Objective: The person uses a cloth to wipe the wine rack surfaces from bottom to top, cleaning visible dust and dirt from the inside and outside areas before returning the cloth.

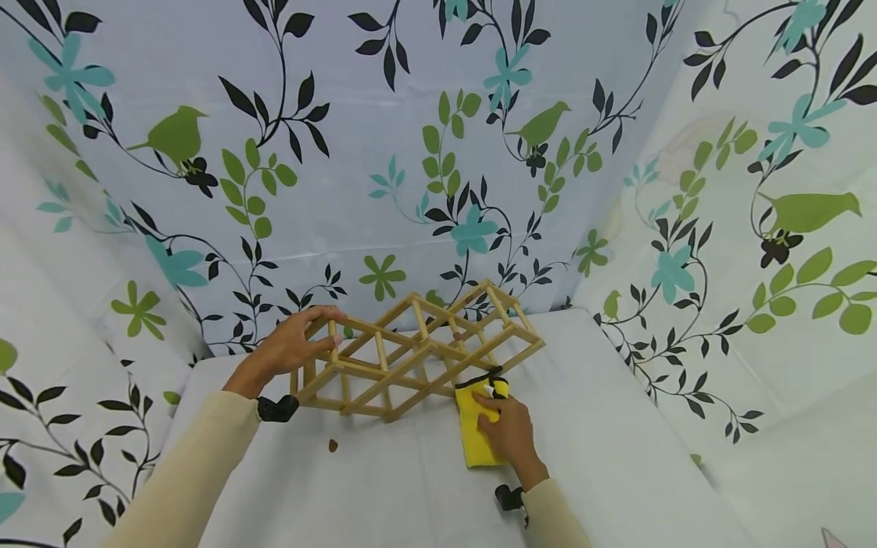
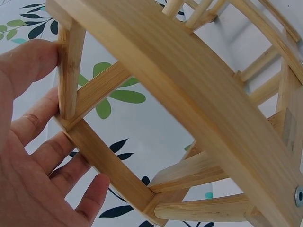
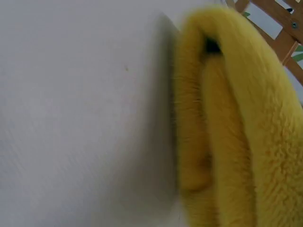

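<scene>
A light wooden lattice rack (image 1: 418, 354) with diamond-shaped openings stretches across the far part of the white table. At its left end my left hand (image 1: 294, 346) holds an upright bar. The left wrist view shows the thumb (image 2: 35, 64) on one side of that wooden bar (image 2: 71, 71) and the other fingers spread along the frame. My right hand (image 1: 508, 430) grips a folded yellow cloth (image 1: 474, 430) with a dark edge, just below the rack's right half. In the right wrist view the fluffy cloth (image 3: 265, 127) hides the fingers.
A small brown piece (image 1: 333, 445) lies on the white tabletop (image 1: 384, 495) in front of the rack. Behind and on both sides hang white sheets (image 1: 342, 205) printed with leaves, birds and flowers. Each wrist carries a black device (image 1: 277, 409).
</scene>
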`<state>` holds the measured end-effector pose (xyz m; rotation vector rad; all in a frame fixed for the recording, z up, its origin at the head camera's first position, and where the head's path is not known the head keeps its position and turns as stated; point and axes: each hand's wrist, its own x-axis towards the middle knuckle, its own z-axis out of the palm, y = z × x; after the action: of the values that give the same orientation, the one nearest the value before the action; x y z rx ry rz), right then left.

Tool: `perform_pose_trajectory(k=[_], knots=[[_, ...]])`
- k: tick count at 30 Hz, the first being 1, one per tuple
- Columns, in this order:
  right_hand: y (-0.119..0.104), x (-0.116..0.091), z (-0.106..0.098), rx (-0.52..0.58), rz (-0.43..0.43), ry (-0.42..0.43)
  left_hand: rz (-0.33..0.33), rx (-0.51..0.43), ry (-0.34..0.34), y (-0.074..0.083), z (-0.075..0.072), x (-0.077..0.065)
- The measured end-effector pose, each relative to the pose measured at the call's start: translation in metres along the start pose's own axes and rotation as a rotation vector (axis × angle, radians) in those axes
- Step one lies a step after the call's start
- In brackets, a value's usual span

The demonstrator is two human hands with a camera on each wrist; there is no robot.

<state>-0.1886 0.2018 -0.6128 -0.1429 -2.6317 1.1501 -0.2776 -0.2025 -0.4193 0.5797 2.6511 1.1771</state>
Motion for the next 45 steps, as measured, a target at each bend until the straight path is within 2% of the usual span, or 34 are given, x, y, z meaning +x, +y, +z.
perform_pose_trajectory(k=[3,5,6,9,11,12,14,16,18,19,21,24,26,30,32,35,36,37,41,42,45], knots=[[-0.003,0.001,0.004,0.033,-0.003,0.119,-0.004,-0.001,-0.002,-0.001,-0.001,-0.001],[-0.004,0.003,0.008,0.049,0.016,0.104,-0.009,0.005,0.002,-0.001,-0.002,-0.002],[-0.006,0.005,0.009,0.039,0.029,0.049,-0.014,0.009,0.006,-0.001,-0.003,-0.002],[-0.011,0.006,0.013,0.0,0.052,-0.201,-0.025,0.004,0.014,-0.001,-0.003,-0.004],[-0.016,0.003,0.014,-0.038,0.007,-0.305,-0.028,-0.002,0.011,-0.001,-0.003,-0.004],[-0.019,0.0,0.014,-0.033,-0.036,-0.325,-0.029,-0.004,0.01,-0.001,-0.002,-0.004],[-0.028,-0.005,0.015,0.018,-0.149,-0.31,-0.029,-0.009,0.011,-0.002,-0.002,-0.004],[-0.038,-0.009,0.017,0.082,-0.285,-0.249,-0.027,-0.007,0.015,-0.003,-0.002,-0.004],[-0.047,-0.01,0.023,0.133,-0.359,-0.186,-0.021,-0.006,0.021,-0.004,-0.003,-0.004],[-0.051,-0.009,0.027,0.14,-0.362,-0.165,-0.018,-0.007,0.023,-0.004,-0.003,-0.004],[-0.054,-0.01,0.035,0.086,-0.308,-0.147,-0.011,-0.009,0.024,-0.005,-0.003,-0.005],[-0.05,-0.015,0.043,-0.011,-0.17,-0.164,-0.01,-0.028,0.016,-0.006,-0.001,-0.006],[-0.044,-0.021,0.044,-0.025,-0.157,-0.146,-0.008,-0.039,0.008,-0.007,0.001,-0.005],[-0.039,-0.027,0.044,0.044,-0.229,-0.054,-0.018,-0.046,0.003,-0.006,0.003,-0.003],[-0.037,-0.026,0.045,0.046,-0.175,-0.056,-0.019,-0.046,0.008,-0.004,0.002,-0.003],[-0.035,-0.024,0.043,0.0,-0.038,-0.091,-0.008,-0.039,0.009,-0.004,0.002,-0.003],[-0.035,-0.024,0.041,-0.014,-0.026,-0.089,-0.004,-0.037,0.008,-0.004,0.002,-0.003],[-0.035,-0.024,0.04,-0.015,-0.029,-0.086,0.0,-0.037,0.005,-0.004,0.003,-0.002],[-0.039,-0.022,0.04,0.007,-0.185,-0.054,0.002,-0.028,0.012,-0.005,0.003,-0.001],[-0.039,-0.021,0.042,0.007,-0.197,-0.054,0.003,-0.029,0.017,-0.005,0.003,-0.001],[-0.036,-0.02,0.046,-0.003,-0.124,-0.057,0.005,-0.036,0.025,-0.006,0.003,-0.001]])
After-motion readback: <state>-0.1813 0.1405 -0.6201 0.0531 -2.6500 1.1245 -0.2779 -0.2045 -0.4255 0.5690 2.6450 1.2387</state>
